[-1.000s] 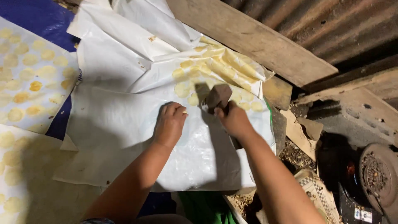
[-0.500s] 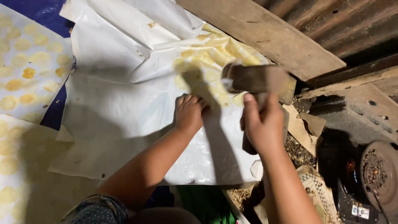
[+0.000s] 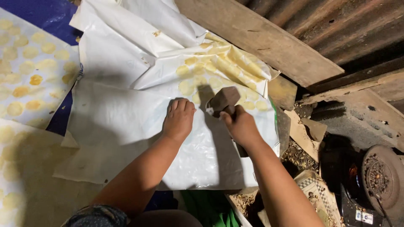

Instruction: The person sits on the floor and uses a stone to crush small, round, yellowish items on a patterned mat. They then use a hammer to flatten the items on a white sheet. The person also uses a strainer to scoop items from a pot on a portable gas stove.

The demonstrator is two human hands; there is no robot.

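Observation:
My right hand (image 3: 241, 125) grips the handle of a dark wooden mallet (image 3: 223, 101), whose head is down against a white plastic sheet (image 3: 122, 113). My left hand (image 3: 179, 118) lies flat on that sheet just left of the mallet head, fingers together and pointing away from me. Beyond the mallet, a folded part of the sheet shows several round yellow flattened discs (image 3: 198, 77) under the plastic. The sheet is crumpled and folded over at the far side.
More sheets with yellow discs (image 3: 25, 80) lie at the left over a blue cloth (image 3: 42, 17). A wooden plank (image 3: 261, 38) and corrugated metal (image 3: 336, 25) run along the far right. Wood scraps, debris and a round metal stove (image 3: 381, 176) sit at the right.
The mallet was raised half a second ago and has come down onto the sheet beside my left hand. My left hand stays pressed flat on the plastic.

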